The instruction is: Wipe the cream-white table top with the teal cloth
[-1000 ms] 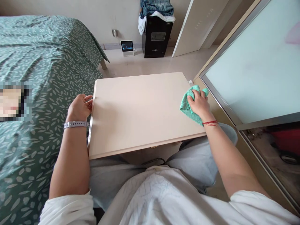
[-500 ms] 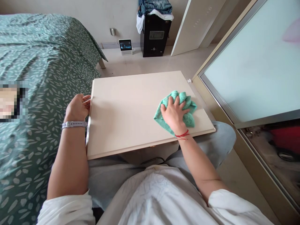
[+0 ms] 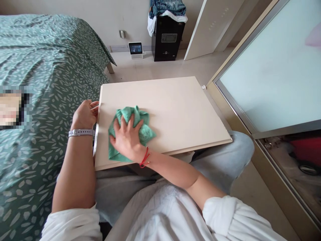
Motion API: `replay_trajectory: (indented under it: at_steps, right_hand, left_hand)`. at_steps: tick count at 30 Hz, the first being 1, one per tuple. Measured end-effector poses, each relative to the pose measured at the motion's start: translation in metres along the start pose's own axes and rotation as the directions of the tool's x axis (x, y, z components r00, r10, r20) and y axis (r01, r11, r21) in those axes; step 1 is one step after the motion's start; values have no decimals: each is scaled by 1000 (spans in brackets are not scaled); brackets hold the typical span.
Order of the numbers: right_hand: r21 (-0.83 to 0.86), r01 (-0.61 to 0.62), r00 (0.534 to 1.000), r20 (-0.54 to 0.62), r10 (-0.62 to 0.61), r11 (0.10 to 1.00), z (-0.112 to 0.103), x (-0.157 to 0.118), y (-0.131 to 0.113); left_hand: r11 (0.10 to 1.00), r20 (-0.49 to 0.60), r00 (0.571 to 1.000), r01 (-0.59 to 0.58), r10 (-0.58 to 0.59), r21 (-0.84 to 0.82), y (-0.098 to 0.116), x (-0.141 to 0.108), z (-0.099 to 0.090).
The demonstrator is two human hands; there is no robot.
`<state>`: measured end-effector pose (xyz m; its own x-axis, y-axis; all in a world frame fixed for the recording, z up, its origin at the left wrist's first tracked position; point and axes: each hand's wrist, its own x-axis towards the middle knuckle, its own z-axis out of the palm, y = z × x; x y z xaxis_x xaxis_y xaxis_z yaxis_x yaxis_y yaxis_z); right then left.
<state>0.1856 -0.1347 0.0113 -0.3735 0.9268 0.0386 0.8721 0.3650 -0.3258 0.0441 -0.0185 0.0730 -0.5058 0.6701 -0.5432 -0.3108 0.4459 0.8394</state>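
A flat cream-coloured board (image 3: 173, 110) with a raised rim lies across the front of my knees. My right hand (image 3: 127, 137) presses a crumpled green cleaning cloth (image 3: 146, 132) onto its left part, fingers spread over the fabric and moving it along. At the board's left edge, my left hand (image 3: 86, 115) holds the side, with fingers curled against the rim and partly hidden. A pale strap is round the left wrist and a red string bracelet (image 3: 144, 158) round the right.
On the left stands a bed (image 3: 62, 60) with a green leaf-patterned cover. A black cabinet (image 3: 167, 40) topped with jeans (image 3: 168, 7) and a small screen (image 3: 135, 49) stand by the wall. A frosted sliding door (image 3: 276, 70) is close on the right.
My right hand has swept the green cloth leftward across the board, from its right part to near the left edge. My left hand stays at the left rim.
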Motion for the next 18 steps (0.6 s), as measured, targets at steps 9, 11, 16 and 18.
replay_trajectory:
  at_steps: [9, 11, 16, 18]
  right_hand:
    - [-71, 450, 886, 161, -435, 890, -6, -16, -18]
    - [-65, 519, 844, 198, -499, 852, -11, -18, 4]
    - [-29, 414, 901, 158, -405, 910, -23, -24, 72]
    - [-37, 307, 943, 147, -298, 951, -33, -28, 108]
  left_hand:
    - [1000, -15, 1000, 7, -7, 1, 3, -16, 0]
    - [1000, -17, 1000, -8, 8, 5, 3, -15, 0]
    - [999, -34, 999, -39, 39, 9, -3, -1, -2]
    - [998, -31, 998, -56, 56, 1, -6, 5, -3]
